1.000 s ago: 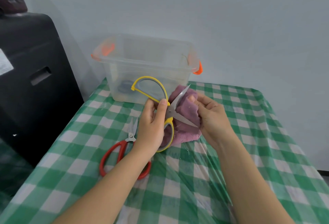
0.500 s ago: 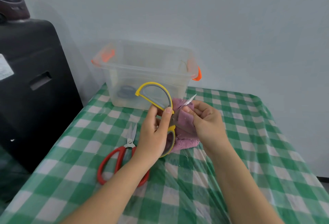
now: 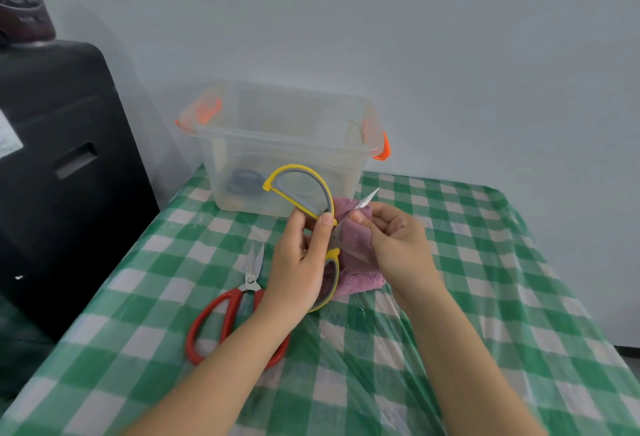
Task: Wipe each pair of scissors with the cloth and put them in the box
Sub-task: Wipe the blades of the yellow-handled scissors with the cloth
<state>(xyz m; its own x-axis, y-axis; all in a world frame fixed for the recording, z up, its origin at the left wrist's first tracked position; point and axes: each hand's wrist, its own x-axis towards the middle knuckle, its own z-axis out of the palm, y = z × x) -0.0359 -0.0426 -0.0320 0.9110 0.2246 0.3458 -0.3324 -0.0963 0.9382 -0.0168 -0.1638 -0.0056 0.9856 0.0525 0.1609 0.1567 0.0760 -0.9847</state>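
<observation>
Change: the purple cloth [image 3: 353, 228] has slid up the blade toward its tip since a second ago.
Left hand [image 3: 298, 262]: grip closed round the yellow scissors [image 3: 304, 193].
Right hand [image 3: 398, 245]: pinching cloth on blade.
Place: held near the box [image 3: 287, 145].
Meaning: this wipe looks nearly done; the red scissors [image 3: 225, 314] wait on the surface.

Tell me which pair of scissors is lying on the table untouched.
The red-handled scissors, lying on the checked tablecloth beneath the left forearm. The yellow-handled scissors are gripped in the left hand against the purple cloth; a dark pair already lies in the box.

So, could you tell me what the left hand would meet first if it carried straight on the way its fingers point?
Probably the clear plastic box: the left hand points up and away toward it, though depth is unclear.
</observation>
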